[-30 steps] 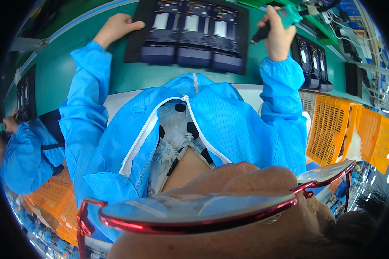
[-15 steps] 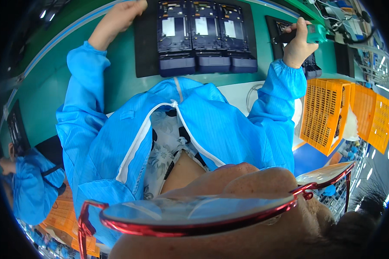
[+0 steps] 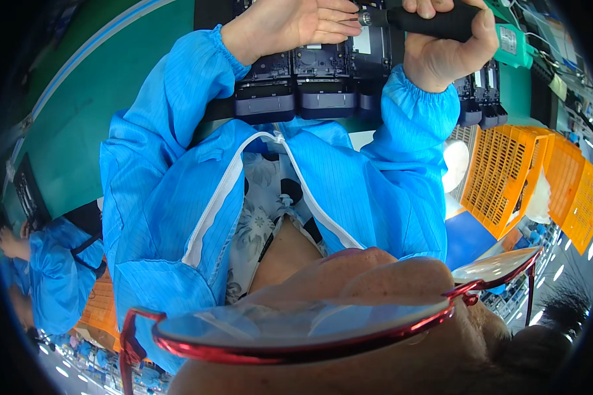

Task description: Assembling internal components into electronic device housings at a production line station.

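My right hand (image 3: pixel 445 59) is wrapped round the thick black handle of an electric screwdriver (image 3: pixel 431 25), held level with its metal tip to the left. My left hand (image 3: pixel 286 26) is stretched out palm up, its fingertips at the screwdriver's tip. Whether a small screw lies there is too fine to make out. Below both hands, dark navy device housings (image 3: pixel 326 100) stand side by side on a black mat (image 3: pixel 212 16), their inner boards showing. My hands and sleeves cover parts of them.
To the right sit more dark housings (image 3: pixel 487 99) and a green box-shaped device (image 3: pixel 515 46) with cables around it. Orange crates (image 3: pixel 504 171) stand at the lower right. A co-worker's blue sleeve (image 3: pixel 62 263) shows at far left, beside the green bench (image 3: pixel 79 145).
My right hand has brought the screwdriver leftward from beside the green device to above the housings. My left hand has moved right and opened, meeting the screwdriver's tip.
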`<state>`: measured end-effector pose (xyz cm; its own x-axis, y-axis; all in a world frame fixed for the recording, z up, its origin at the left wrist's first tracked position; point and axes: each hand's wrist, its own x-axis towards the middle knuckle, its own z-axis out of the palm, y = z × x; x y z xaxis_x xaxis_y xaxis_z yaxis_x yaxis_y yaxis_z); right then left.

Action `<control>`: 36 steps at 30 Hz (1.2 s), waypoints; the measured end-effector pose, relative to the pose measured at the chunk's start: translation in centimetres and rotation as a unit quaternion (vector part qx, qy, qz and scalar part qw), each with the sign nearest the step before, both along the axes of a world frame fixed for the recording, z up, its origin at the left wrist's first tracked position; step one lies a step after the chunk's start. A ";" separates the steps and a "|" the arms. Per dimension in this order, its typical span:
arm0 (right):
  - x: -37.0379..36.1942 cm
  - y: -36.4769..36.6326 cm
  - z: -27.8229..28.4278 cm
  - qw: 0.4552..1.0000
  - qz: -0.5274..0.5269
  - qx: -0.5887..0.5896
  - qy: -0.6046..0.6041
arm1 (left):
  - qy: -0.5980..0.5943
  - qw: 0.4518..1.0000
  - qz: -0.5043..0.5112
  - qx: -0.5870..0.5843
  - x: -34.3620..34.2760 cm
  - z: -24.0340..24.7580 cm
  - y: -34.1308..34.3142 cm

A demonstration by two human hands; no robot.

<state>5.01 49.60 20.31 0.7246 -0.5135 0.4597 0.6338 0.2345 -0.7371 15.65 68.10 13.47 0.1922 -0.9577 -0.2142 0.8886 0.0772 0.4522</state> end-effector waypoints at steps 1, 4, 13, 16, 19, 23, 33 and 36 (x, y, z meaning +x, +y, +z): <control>0.1 0.0 0.0 1.000 -0.001 -0.013 -0.005 | -0.003 1.000 -0.004 -0.003 0.0 -0.2 0.0; 0.3 0.4 -0.1 1.000 -0.001 -0.008 0.000 | 0.012 1.000 -0.014 -0.024 -0.2 -1.0 -0.1; -0.5 0.5 0.3 1.000 0.012 0.005 -0.010 | 0.008 1.000 -0.005 -0.023 -1.0 -0.5 -0.2; -0.8 1.5 0.9 1.000 0.012 0.020 -0.013 | 0.007 1.000 -0.010 -0.020 -1.1 -0.9 -0.1; -0.9 0.7 0.5 1.000 0.012 0.000 -0.014 | -0.003 0.999 -0.016 -0.037 -1.2 -1.1 -0.1; -1.5 -1.2 -0.1 0.999 0.003 -0.034 -0.031 | -0.060 0.997 0.001 0.057 -1.5 -2.3 0.5; -1.8 -0.8 -0.2 0.999 0.009 -0.034 -0.030 | -0.065 0.995 0.004 0.069 -1.6 -3.5 0.2; -2.1 -0.7 -0.2 1.000 0.013 -0.012 -0.025 | -0.070 0.995 0.005 0.071 -1.6 -3.8 0.5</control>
<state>2.88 48.85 20.09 0.7130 -0.4836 0.5076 0.6643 0.2342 -0.7099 14.09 68.56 9.67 0.2388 -0.9173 -0.3186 0.8159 0.0116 0.5781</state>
